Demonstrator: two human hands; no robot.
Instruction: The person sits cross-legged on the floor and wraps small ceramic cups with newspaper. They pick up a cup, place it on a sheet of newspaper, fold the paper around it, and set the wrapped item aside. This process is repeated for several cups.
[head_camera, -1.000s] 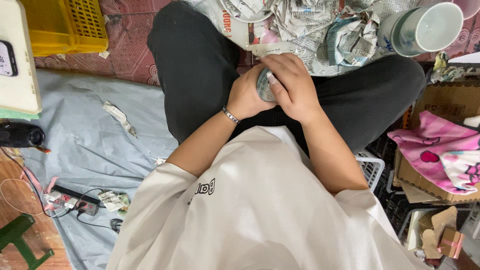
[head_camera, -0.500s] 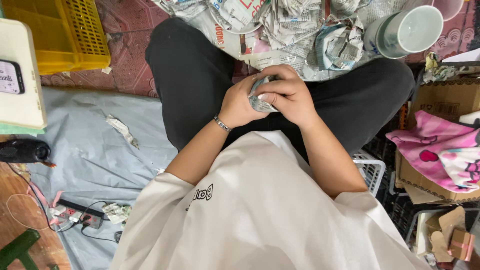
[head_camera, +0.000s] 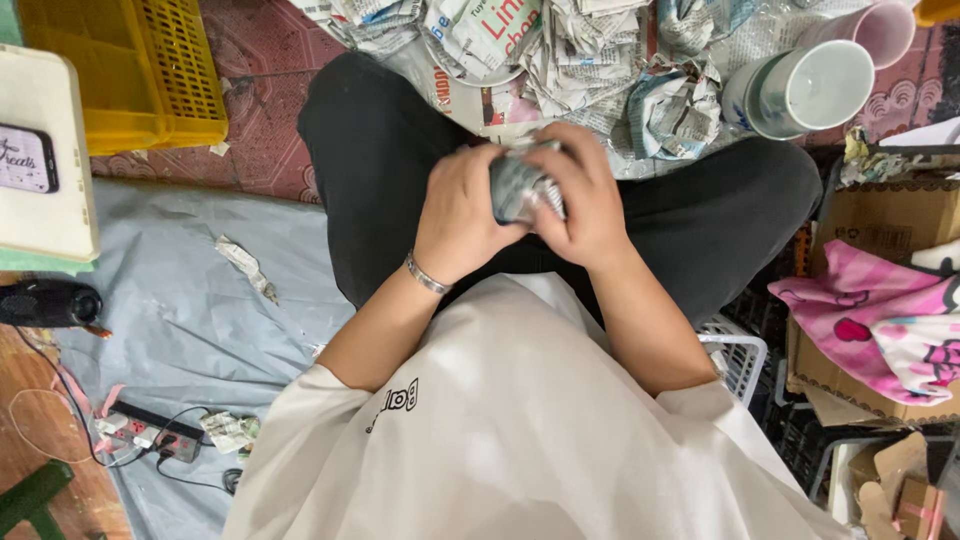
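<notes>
1. Newspaper-wrapped bundle (head_camera: 522, 185): I see it gripped between both hands, above the lap and the crossed black trouser legs (head_camera: 370, 150). What is inside the paper cannot be told.
2. Left hand (head_camera: 462, 215): fingers curled shut on the bundle's left side; a metal bracelet (head_camera: 427, 275) sits at the wrist.
3. Right hand (head_camera: 585, 200): closed over the bundle's top and right side, hiding most of it.
4. Change from half a second ago: the hands and bundle appear higher and larger in view, closer to the paper pile, with the grip unchanged.
5. Crumpled newspaper pile (head_camera: 560, 50): just beyond the knees.
6. White mug (head_camera: 805, 90): on its side, right of the pile.
7. Yellow crate (head_camera: 140, 70): far left, well apart.
</notes>
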